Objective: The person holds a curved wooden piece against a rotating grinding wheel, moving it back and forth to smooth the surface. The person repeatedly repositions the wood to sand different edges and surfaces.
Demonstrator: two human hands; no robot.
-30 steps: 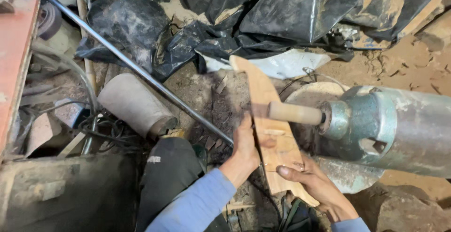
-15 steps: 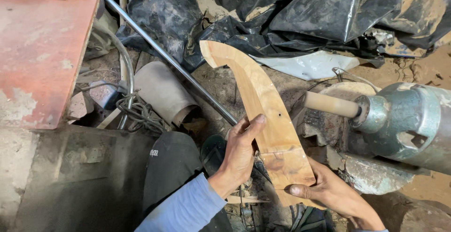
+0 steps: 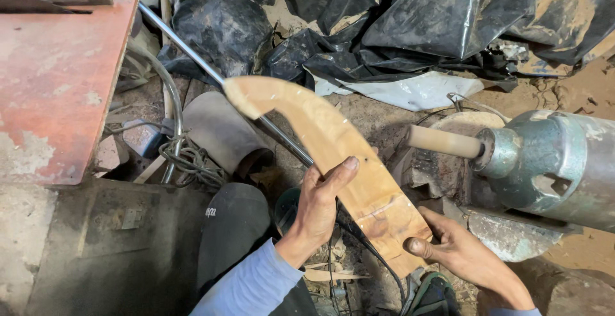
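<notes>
Curved wooden blank (image 3: 333, 156) lay tilted across the middle of the view, its hooked tip up near the slanting steel rod (image 3: 211, 76) and its broad squared end low down beside the sanding machine (image 3: 557, 162). Black plastic sheeting (image 3: 416, 21) covered the ground along the top, and a worn red metal table (image 3: 61, 79) filled the upper left corner — larger than anything else there but the sheeting. The machine's grey-green housing sat at the right edge, its pale sanding drum (image 3: 445, 142) pointing left, near the blank but apart from it.

The left hand (image 3: 320, 210) gripped the blank mid-length, thumb pressed on its upper face and fingers wrapped under. The right hand (image 3: 458, 252) clasped the broad end, thumb against its lower edge. Both were closed on the wood.

To work the piece well, I judged both hands should hold it firmly and bring its edge to the drum lightly, fingers kept clear of the spindle.

Underfoot was bare earth strewn with dust, shavings and a tangle of cable (image 3: 189, 159) — a cluttered, dirty workshop floor.
</notes>
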